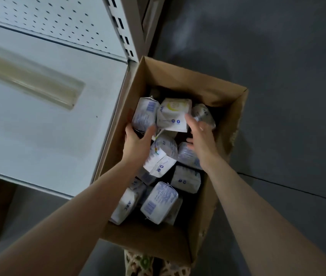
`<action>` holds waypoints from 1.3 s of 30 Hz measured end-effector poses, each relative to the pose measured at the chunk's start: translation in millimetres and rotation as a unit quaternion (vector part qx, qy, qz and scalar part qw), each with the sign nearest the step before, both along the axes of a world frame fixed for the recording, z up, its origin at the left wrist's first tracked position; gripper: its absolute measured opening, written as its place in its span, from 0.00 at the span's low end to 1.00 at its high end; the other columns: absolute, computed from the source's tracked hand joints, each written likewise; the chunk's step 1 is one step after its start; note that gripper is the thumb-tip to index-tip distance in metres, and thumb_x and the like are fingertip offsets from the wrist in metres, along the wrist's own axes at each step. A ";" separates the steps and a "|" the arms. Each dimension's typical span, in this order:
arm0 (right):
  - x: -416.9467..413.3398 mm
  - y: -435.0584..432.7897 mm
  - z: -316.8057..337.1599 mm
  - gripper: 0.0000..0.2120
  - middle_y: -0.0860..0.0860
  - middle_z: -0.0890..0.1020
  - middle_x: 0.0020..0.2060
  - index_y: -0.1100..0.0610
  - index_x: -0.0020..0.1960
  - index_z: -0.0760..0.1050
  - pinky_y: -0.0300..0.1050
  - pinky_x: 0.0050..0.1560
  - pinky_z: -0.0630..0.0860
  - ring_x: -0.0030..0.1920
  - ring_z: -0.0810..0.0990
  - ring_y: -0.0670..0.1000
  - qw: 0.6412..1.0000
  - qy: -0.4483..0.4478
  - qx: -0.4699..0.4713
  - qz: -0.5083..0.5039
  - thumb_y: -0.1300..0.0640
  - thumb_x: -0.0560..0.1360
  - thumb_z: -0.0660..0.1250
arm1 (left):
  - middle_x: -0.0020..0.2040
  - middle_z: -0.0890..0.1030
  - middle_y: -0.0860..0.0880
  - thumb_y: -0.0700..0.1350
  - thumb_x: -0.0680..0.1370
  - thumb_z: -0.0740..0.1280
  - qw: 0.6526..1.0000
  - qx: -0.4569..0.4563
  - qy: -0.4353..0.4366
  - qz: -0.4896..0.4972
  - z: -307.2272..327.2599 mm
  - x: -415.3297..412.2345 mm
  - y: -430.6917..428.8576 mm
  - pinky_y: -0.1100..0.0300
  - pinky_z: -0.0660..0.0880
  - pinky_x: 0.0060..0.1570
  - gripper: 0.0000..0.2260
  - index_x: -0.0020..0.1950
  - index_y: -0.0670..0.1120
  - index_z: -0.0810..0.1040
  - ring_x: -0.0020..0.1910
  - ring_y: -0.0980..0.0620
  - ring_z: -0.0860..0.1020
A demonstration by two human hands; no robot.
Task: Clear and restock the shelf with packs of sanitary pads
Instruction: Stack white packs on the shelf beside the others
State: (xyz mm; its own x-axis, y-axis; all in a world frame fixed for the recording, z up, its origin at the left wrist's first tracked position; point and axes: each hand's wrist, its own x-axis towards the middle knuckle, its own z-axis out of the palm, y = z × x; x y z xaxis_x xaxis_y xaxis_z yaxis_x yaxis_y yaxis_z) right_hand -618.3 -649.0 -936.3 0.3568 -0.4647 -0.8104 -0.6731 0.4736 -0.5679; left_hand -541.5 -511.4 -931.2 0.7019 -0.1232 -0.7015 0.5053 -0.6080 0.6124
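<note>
An open cardboard box (190, 80) stands on the floor beside the white shelf (44, 126). Several white packs of sanitary pads lie jumbled inside it. My left hand (136, 140) grips a white pack with blue print (145, 113) at the box's far left, thumb on its near side. My right hand (202, 140) reaches in with fingers spread and slightly blurred, touching the edge of a white pack with a yellow mark (173, 114). A greyer pack (203, 115) lies just past its fingers.
The shelf board shows bare white with a clear plastic strip (30, 76) along it and a perforated back panel (58, 18). Dark grey floor (277, 76) surrounds the box on the right. A patterned item (144, 263) shows below the box's near edge.
</note>
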 end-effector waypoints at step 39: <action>-40.0 6.3 56.1 0.33 0.52 0.81 0.55 0.58 0.65 0.71 0.51 0.51 0.82 0.50 0.84 0.50 0.990 -0.036 -0.047 -0.131 0.54 0.65 0.81 | 0.42 0.78 0.51 0.51 0.73 0.74 0.996 -0.048 -0.054 0.047 56.4 -7.1 -0.3 0.61 0.78 0.39 0.14 0.48 0.45 0.74 0.39 0.56 0.78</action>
State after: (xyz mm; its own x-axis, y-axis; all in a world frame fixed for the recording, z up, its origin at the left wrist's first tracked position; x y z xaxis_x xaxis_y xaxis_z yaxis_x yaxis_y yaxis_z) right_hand -658.4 -642.7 -880.2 0.2686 -0.6208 -0.7365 -0.4903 0.5701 -0.6593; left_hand -548.6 -511.6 -874.9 0.7840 -0.1175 -0.6095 0.4849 -0.4970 0.7196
